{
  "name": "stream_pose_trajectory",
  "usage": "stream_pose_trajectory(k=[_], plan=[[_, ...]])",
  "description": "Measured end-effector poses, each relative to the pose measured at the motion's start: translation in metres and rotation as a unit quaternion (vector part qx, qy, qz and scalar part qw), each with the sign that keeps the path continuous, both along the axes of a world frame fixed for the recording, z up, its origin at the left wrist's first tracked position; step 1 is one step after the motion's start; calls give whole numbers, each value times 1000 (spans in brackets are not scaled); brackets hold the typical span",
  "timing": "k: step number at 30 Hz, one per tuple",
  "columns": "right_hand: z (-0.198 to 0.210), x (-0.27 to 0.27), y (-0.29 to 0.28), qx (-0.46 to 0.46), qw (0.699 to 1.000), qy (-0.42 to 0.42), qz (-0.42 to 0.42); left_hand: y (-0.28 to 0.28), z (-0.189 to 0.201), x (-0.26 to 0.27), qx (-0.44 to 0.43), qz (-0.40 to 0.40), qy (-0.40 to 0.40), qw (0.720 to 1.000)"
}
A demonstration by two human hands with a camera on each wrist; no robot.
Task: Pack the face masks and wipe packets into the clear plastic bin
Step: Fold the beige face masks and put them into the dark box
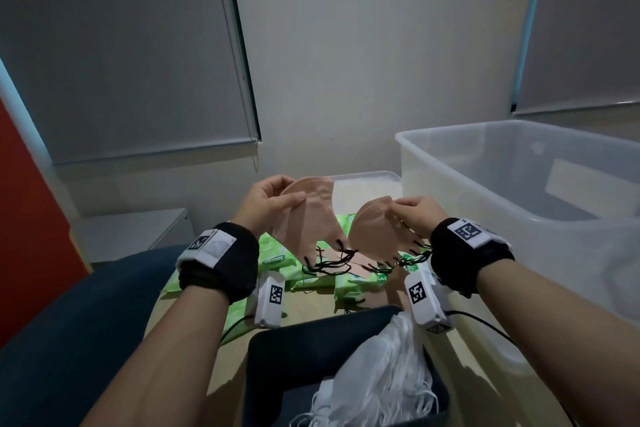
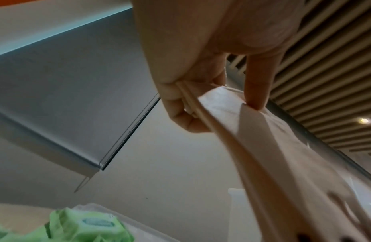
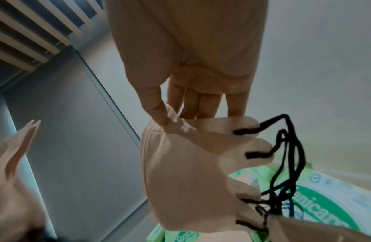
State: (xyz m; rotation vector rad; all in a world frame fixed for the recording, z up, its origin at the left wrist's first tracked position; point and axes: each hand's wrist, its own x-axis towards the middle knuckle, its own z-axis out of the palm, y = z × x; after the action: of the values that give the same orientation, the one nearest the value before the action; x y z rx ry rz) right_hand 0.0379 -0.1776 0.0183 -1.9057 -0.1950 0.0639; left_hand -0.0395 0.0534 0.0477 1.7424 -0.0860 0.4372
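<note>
Both hands are raised above the table, each holding tan face masks with black ear loops. My left hand (image 1: pixel 273 196) pinches the upper edge of one stack of masks (image 1: pixel 304 222), its thumb and fingers (image 2: pixel 256 91) clamped on the fold (image 2: pixel 232 114). My right hand (image 1: pixel 414 211) pinches a second stack of masks (image 1: pixel 375 236), with loops (image 3: pixel 288 147) dangling from that stack (image 3: pixel 180 172). Green wipe packets (image 1: pixel 277 260) lie on the table below. The clear plastic bin (image 1: pixel 519 191) stands at the right, open.
A dark container (image 1: pixel 294 367) holding white masks (image 1: pixel 388 374) sits near the front edge. A clear lid (image 1: pixel 367 178) lies at the back of the table. A dark blue chair (image 1: pixel 69 340) is at the left. More green packets (image 3: pixel 325 204) lie under the right hand.
</note>
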Motion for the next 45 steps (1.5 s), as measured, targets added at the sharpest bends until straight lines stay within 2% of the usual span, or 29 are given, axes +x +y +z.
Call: stream_pose_trajectory(k=[6, 9, 11, 17, 22, 27, 33, 36, 39, 45], plan=[[11, -8, 9, 103, 991, 11, 79, -25, -6, 2, 81, -49, 3, 995], [19, -17, 20, 119, 986, -8, 114, -37, -10, 11, 240, -23, -39, 970], [26, -24, 28, 139, 981, -19, 134, -45, -9, 13, 298, 3, -71, 952], [35, -35, 34, 166, 971, 2, 170, -47, -10, 10, 257, 96, -113, 955], [41, -46, 34, 204, 962, 47, 173, -47, -15, -1, 256, 103, -118, 954], [48, -53, 34, 254, 949, 94, 160, -46, -19, -6, 302, 127, -152, 933], [47, -51, 32, 232, 953, 103, 164, -46, -20, -10, 331, 164, -214, 904], [48, -50, 31, 223, 957, 103, 155, -46, -20, -11, 333, 184, -220, 898], [48, -51, 30, 209, 962, 98, 146, -47, -21, -11, 342, 151, -200, 906], [46, -49, 26, 183, 970, 84, 138, -37, -10, -10, 284, 51, -100, 952]])
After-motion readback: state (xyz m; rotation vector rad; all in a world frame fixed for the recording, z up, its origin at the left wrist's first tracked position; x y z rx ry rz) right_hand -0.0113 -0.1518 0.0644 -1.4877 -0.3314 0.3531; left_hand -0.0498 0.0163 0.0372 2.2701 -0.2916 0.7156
